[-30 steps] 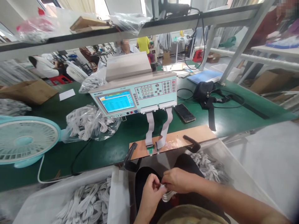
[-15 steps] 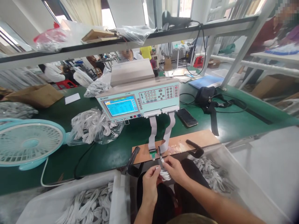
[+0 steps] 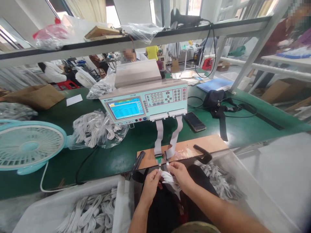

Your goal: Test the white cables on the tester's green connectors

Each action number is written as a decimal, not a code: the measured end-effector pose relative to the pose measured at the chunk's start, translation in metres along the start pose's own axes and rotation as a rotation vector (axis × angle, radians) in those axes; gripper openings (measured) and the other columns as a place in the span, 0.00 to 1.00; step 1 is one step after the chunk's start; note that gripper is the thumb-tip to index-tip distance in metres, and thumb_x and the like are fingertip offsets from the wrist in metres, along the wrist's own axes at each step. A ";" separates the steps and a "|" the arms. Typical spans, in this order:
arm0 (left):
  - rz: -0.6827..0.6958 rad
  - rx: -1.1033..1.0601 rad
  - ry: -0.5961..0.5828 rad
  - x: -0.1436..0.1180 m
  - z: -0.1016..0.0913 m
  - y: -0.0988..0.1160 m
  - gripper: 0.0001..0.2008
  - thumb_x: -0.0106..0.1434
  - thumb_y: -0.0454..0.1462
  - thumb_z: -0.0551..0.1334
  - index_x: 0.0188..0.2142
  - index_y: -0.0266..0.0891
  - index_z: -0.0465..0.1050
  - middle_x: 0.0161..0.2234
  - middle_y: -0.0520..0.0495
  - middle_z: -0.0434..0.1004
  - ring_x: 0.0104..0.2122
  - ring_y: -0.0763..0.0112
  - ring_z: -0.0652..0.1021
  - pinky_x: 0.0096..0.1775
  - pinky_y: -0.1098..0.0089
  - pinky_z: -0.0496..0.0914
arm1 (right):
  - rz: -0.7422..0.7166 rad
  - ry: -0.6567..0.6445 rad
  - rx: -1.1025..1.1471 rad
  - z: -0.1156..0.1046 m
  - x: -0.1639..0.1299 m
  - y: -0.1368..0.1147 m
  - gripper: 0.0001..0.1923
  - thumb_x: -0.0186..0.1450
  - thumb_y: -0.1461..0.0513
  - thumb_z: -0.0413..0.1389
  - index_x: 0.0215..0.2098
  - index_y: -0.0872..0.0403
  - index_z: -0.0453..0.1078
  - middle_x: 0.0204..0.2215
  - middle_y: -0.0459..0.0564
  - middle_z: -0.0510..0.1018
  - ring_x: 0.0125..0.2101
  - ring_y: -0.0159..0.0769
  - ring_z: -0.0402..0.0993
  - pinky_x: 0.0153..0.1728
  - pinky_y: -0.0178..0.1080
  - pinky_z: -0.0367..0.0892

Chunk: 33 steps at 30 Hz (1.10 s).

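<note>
both hands, left hand [image 3: 151,181] & right hand [image 3: 179,173], pinch coiled white cable [image 3: 168,177] by wooden board [image 3: 209,143].

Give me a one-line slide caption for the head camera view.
Both hands, left hand and right hand, hold a coiled white cable at the connectors below a cable tester.

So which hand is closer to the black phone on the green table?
Right. The right hand sits below the phone, slightly left of it; the left hand is farther left and lower, both holding the white cable.
</note>
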<state>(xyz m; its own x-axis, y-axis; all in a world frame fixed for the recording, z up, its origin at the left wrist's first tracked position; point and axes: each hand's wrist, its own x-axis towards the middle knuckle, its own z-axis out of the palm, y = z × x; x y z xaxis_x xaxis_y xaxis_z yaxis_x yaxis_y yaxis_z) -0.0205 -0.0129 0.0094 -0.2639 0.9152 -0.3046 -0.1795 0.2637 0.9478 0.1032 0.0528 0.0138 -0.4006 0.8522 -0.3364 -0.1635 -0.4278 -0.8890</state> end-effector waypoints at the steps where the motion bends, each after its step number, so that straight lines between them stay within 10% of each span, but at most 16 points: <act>1: -0.003 0.003 0.000 0.002 -0.001 0.001 0.16 0.53 0.47 0.63 0.28 0.34 0.76 0.20 0.53 0.67 0.19 0.76 0.66 0.20 0.77 0.63 | 0.008 0.009 0.019 0.001 0.000 0.000 0.17 0.48 0.52 0.61 0.18 0.55 0.63 0.13 0.40 0.63 0.15 0.26 0.54 0.19 0.32 0.51; 10: 0.065 -0.065 0.202 0.014 0.009 -0.010 0.15 0.51 0.44 0.64 0.17 0.35 0.68 0.15 0.55 0.61 0.18 0.78 0.61 0.22 0.77 0.57 | -0.035 -0.017 0.034 0.000 0.002 0.001 0.18 0.48 0.51 0.62 0.18 0.56 0.65 0.14 0.41 0.64 0.16 0.26 0.55 0.21 0.32 0.52; 33: 0.139 -0.315 0.330 0.012 0.032 -0.024 0.17 0.53 0.46 0.63 0.32 0.33 0.77 0.22 0.51 0.73 0.22 0.75 0.68 0.26 0.75 0.62 | -0.027 -0.026 0.027 -0.001 0.002 0.003 0.18 0.48 0.51 0.63 0.18 0.55 0.64 0.14 0.41 0.64 0.17 0.27 0.56 0.21 0.32 0.53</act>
<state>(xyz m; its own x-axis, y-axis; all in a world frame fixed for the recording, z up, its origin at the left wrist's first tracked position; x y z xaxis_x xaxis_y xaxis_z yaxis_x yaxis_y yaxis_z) 0.0109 0.0011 -0.0139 -0.5838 0.7759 -0.2393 -0.3864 -0.0063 0.9223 0.1032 0.0538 0.0099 -0.4187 0.8556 -0.3043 -0.1983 -0.4131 -0.8888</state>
